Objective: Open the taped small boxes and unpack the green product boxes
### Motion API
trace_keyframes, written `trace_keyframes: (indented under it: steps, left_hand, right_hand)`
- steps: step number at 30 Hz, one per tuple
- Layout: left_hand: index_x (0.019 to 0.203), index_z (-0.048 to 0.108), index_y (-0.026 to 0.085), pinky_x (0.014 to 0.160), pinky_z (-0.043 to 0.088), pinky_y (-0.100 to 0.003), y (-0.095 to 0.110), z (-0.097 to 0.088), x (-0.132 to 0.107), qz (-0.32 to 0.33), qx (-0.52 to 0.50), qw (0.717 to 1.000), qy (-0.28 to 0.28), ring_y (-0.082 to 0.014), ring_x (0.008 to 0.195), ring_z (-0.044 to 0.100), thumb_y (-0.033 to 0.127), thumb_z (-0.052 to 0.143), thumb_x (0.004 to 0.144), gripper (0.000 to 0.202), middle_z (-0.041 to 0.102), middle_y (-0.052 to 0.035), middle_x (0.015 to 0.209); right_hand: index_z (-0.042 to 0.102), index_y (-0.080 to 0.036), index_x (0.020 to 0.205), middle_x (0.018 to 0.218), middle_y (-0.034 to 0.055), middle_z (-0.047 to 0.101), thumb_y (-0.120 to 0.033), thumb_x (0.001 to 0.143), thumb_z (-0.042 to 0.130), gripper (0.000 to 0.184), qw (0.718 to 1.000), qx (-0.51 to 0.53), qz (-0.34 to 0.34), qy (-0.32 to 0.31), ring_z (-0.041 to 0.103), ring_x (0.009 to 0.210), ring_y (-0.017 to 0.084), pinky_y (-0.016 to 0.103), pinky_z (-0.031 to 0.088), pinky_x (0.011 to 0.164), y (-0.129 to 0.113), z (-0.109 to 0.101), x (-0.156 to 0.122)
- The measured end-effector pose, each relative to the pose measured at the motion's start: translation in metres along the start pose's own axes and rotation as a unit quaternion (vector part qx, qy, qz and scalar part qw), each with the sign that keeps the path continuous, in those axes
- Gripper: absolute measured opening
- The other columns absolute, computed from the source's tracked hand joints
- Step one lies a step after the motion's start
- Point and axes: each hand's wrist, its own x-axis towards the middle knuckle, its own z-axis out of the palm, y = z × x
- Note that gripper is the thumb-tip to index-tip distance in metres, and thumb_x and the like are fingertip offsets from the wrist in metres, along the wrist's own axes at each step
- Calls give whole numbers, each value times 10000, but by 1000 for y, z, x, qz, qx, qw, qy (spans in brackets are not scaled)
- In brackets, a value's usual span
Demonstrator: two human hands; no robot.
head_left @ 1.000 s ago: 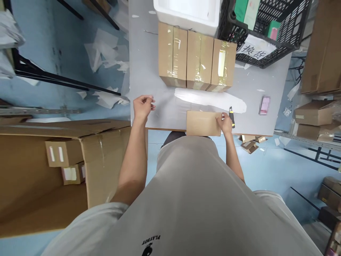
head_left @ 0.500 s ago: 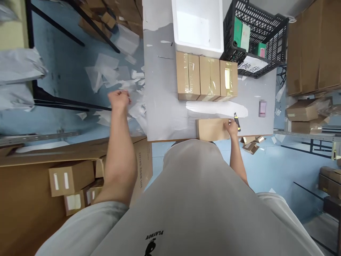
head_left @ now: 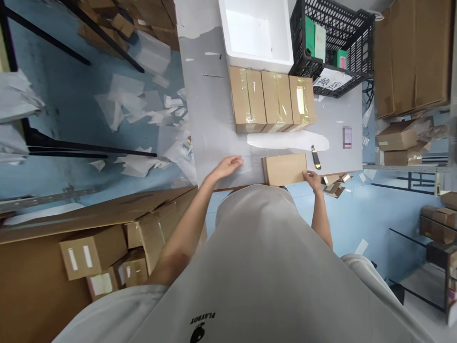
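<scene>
Left hand: The left hand [head_left: 228,166] is let go and loose, with its fingers stretched toward the box. It is over the tabletop [head_left: 207,119], near the box but apart from it.
Right hand: The right hand [head_left: 312,180] has bent fingers touching the near right corner of the box. You cannot tell if it is gripping tight.
Flat brown box: The flat brown box [head_left: 285,170] lies at the near edge of the tabletop, right by the person's belly.
Knife: A black and yellow knife [head_left: 316,157] lies just right of the box.
White patch: A long white patch [head_left: 285,141] is between the flat box and three taped boxes [head_left: 274,95] in a row.
Tub and crate: A white tub [head_left: 260,62] stands behind the row. Beside it, a black crate [head_left: 302,64] has green boxes [head_left: 310,35] inside.
Small box: A little pinkish box [head_left: 347,137] sits over on the right.
</scene>
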Motion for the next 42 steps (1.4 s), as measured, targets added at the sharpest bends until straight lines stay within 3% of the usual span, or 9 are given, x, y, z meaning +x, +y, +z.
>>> trace_keyframes:
  steps: [3, 9, 16, 20, 27, 31, 36, 39, 42]
  left_hand:
    - [1151, 908, 222, 1217, 651, -594, -21, 54, -19, 17, 29, 992, -122, -436, 1185, 857, 663, 1031, 732, 621, 925, -146, 1149]
    - [1301, 894, 190, 1236, 642, -622, -36, 101, -29, 20, 45, 986, -160, -492, 1337, 827, 615, 1019, 701, 746, 900, -191, 1337]
    - [1259, 833, 168, 1292, 616, -593, -53, 125, -22, -8, -9, 1000, 22, -445, 1339, 828, 373, 1000, 640, 673, 889, -193, 1378]
    - [1279, 814, 179, 1262, 635, -544, -40, 139, -6, -12, -36, 994, 105, -390, 1335, 822, 318, 931, 727, 581, 879, -179, 1429]
    - [1295, 792, 176, 1287, 618, -511, -16, 163, 6, -1, -88, 973, 213, -366, 1428, 795, 325, 866, 828, 496, 835, -206, 1526]
    - [1313, 797, 184, 1325, 600, -502, -15, 172, -10, 5, -104, 964, 245, -375, 1492, 771, 308, 882, 830, 506, 829, -194, 1543]
    - [1337, 810, 207, 1296, 627, -516, -9, 182, -33, 56, -111, 944, 306, -388, 1511, 755, 423, 883, 942, 455, 856, -170, 1474]
    - [1328, 819, 215, 1224, 667, -470, -1, 187, -37, 90, -88, 937, 326, -360, 1437, 792, 416, 869, 965, 418, 860, -151, 1445]
    - [1255, 826, 208, 1145, 695, -450, 2, 189, -33, 75, -62, 940, 328, -337, 1309, 833, 354, 853, 949, 340, 871, -153, 1380]
  right_hand:
    - [818, -178, 1069, 1193, 184, 927, -700, 880, 875, 558, 999, 24, -16, -42, 857, 1177, 336, 482, 710, 1054, 10, 0, -3]
    - [835, -174, 1135, 1252, 165, 929, -768, 824, 891, 673, 991, 57, -55, -109, 862, 1193, 316, 499, 706, 1115, 15, 17, 13]
    - [862, -196, 1235, 1422, 158, 907, -737, 788, 952, 708, 964, 110, -139, -200, 851, 1352, 349, 554, 643, 1288, 20, 33, 39]
    - [863, -193, 1360, 1513, 147, 876, -762, 871, 891, 751, 960, 98, -167, -203, 842, 1387, 339, 546, 622, 1317, 6, 39, 62]
    - [834, -191, 1438, 1545, 158, 855, -627, 890, 913, 704, 945, 124, -201, -225, 820, 1436, 347, 513, 647, 1294, -18, 42, 86]
    - [817, -149, 1446, 1523, 206, 853, -621, 847, 933, 772, 948, 133, -193, -213, 821, 1433, 372, 546, 645, 1307, -11, 30, 80]
    - [823, -171, 1447, 1480, 209, 870, -756, 844, 926, 847, 942, 182, -206, -193, 821, 1454, 390, 585, 614, 1356, -2, -2, 71]
    - [822, -183, 1473, 1521, 199, 858, -820, 869, 895, 881, 933, 200, -225, -198, 819, 1468, 407, 598, 615, 1357, -5, -18, 74]
    - [832, -170, 1459, 1580, 214, 828, -812, 845, 925, 893, 928, 196, -235, -212, 793, 1514, 433, 599, 600, 1375, -11, -20, 81]
